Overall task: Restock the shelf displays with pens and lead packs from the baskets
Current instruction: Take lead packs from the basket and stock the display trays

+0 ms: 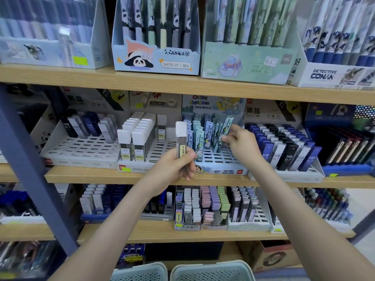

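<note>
My left hand (176, 169) grips a white-capped lead pack (181, 142) upright in front of the middle shelf. To its right, my right hand (241, 144) pinches a green cartoon-print lead pack (222, 134) standing tilted in the Crayon Shin-chan display tray (221, 170). Left of that tray sits a grey tray (160, 147) with matching white-capped packs (134, 138) in rows and many bare slots. Two pale mesh baskets (211, 270) show at the bottom edge; their contents are hidden.
HB 0.7 lead trays (284, 147) flank the middle shelf on both sides. Pen display boxes (156, 55) line the top shelf. More lead pack trays (215, 207) fill the lower shelf. A blue-grey upright post (30, 169) crosses the left side. A cardboard box (269, 256) sits at bottom right.
</note>
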Demonstrator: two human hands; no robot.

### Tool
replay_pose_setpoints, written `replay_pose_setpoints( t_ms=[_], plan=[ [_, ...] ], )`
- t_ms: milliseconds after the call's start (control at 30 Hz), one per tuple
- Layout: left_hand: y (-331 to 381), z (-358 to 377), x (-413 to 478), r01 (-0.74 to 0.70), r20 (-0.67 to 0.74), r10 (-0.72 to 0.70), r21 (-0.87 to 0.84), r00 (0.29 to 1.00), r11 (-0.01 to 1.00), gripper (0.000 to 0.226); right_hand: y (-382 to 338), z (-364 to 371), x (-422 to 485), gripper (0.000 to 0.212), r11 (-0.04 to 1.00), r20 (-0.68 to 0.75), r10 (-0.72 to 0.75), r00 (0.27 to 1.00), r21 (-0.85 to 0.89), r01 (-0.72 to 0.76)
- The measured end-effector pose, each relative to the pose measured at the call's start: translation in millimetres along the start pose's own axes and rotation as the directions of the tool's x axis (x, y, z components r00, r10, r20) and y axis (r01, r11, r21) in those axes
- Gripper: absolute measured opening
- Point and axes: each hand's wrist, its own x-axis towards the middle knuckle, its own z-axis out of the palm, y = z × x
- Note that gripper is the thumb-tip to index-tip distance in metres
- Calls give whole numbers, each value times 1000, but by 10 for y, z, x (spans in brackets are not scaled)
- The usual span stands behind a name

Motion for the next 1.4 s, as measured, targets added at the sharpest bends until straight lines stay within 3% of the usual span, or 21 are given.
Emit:
replay_pose_setpoints(
  t_ms=[300, 700, 800, 867, 967, 1400],
  plan=[
    [-12, 26, 77, -58, -122, 54, -36, 991, 998, 18, 32, 98, -45, 32, 993, 168, 9, 986, -118, 11],
    [27, 39, 44, -58, -144, 63, 38, 988, 998, 18, 101, 161, -31, 16, 992, 44, -6, 999, -129, 11],
    [21, 35, 53, -66, -154, 72, 42, 985, 997, 19, 36, 144, -88, 61, 997, -19, -75, 997, -8, 75],
    [14, 36, 70, -74, -169, 79, 36, 982, 997, 19, 12, 130, -84, 70, 986, -16, -159, 987, -43, 158],
    [14, 41, 95, -88, -187, 89, 15, 978, 996, 18, 47, 136, -28, 60, 973, 9, -183, 983, -140, 182],
    [23, 12, 130, -113, -201, 121, 50, 972, 992, 19, 116, 171, 33, 57, 986, 7, -161, 987, -37, 161]
  ],
)
